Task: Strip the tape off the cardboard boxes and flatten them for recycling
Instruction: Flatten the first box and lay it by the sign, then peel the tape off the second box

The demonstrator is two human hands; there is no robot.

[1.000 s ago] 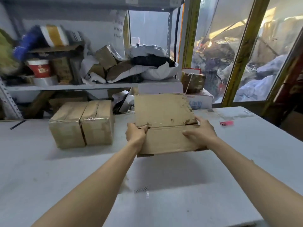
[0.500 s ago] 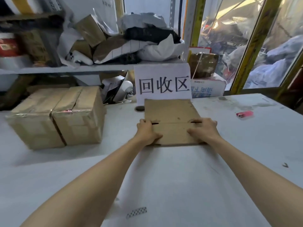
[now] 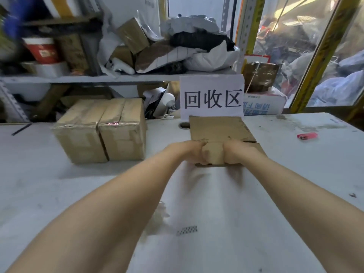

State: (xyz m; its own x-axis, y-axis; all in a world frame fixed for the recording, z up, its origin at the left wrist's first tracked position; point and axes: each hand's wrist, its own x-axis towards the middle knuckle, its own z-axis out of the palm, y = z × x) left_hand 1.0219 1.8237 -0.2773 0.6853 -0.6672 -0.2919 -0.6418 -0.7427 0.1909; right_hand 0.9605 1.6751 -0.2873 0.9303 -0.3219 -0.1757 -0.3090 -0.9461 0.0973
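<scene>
White tabletop (image 3: 59, 194), scuffed and a bit grubby, fills the near part of the view. Closest to the camera there's a little patterned strip of tape (image 3: 187, 230) lying loose on it, and just left of that a crumpled clear wad (image 3: 160, 212), can't tell if it's tape or plastic film.

Both bare forearms reach out over that towards the middle. The left hand (image 3: 192, 152) and right hand (image 3: 234, 154) sit close together with a narrow bit of cardboard showing between them. Fingers on both are curled down onto the near edge of the flat cardboard (image 3: 220, 131), so it's clamped from both sides. It's a bit blurry right there, so the exact grip is hard to make out. The cardboard lies flat on the table, mid-way back, slightly right of centre.

Off to the left and well apart from it, two brown taped boxes (image 3: 102, 133) stand side by side, touching. Over on the right there's a pink lighter (image 3: 307, 136) on its own.

Just behind the cardboard's far left corner is a round hole (image 3: 184, 125) in the table, and standing behind its far edge is a paper sign (image 3: 211, 95) with black characters. Behind all that, a shelf (image 3: 98, 78) crammed with parcels, bags and a red cup (image 3: 42, 50).
</scene>
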